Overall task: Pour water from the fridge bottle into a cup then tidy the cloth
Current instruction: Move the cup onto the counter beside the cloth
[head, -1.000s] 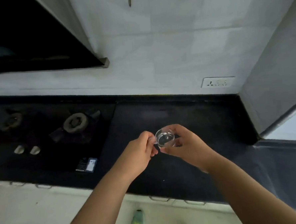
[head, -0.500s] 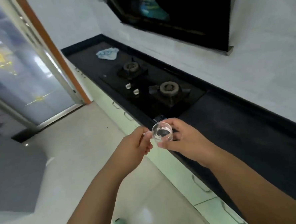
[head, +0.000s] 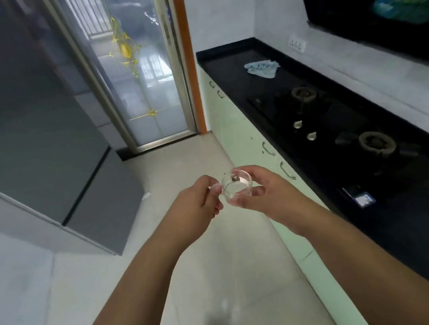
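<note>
Two hands share one small glass cup (head: 237,186) in the head view: the left hand (head: 198,203) pinches its handle, and the right hand (head: 265,194) curls around the bowl from the far side, above the floor beside the counter (head: 227,58). The cup looks empty. The grey fridge (head: 37,123) stands shut to the left, so one hand probably needs freeing for its door; keeping the cup level by the handle seems wise. The blue cloth (head: 263,68) lies crumpled at the counter's far end, well apart from the hands.
</note>
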